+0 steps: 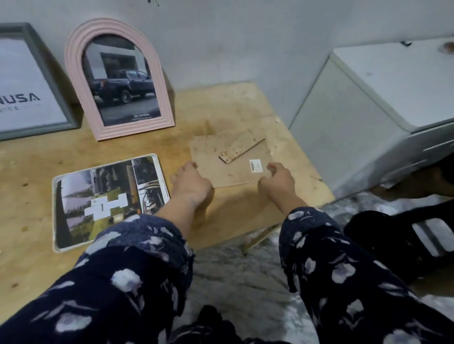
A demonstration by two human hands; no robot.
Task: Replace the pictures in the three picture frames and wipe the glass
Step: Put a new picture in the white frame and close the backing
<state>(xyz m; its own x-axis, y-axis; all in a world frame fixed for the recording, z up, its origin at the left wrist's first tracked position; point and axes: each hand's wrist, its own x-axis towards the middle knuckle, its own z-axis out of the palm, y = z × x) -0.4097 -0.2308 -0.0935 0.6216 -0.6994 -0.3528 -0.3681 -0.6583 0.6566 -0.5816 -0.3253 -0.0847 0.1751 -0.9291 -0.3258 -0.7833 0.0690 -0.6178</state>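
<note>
- Setting: worn plywood table [61, 161] pushed against a pale grey wall [228, 39]; a white chest-like appliance [384, 96] stands at its right end.
- Leaning upright on the wall: grey frame [41, 62] with a logo print, and beside it an arched pink frame [73, 64] holding a pickup-truck picture. Both look assembled, presumably stood aside out of the work area.
- A third, white-edged frame [56, 214] lies flat, picture side up, just left of the hands. Whether its glass is in place cannot be told.
- Brown backing board [221, 163], stand flap and barcode sticker facing up, lies flat near the table's right edge.
- Left hand [190, 183]: fingers curled over the board's near-left corner, gripping it.
- Right hand [277, 180]: fingers bent and slightly apart, tips on the board's right edge by the sticker.
- Judgement: a two-handed hold keeps the thin board level for lifting toward the flat frame.
</note>
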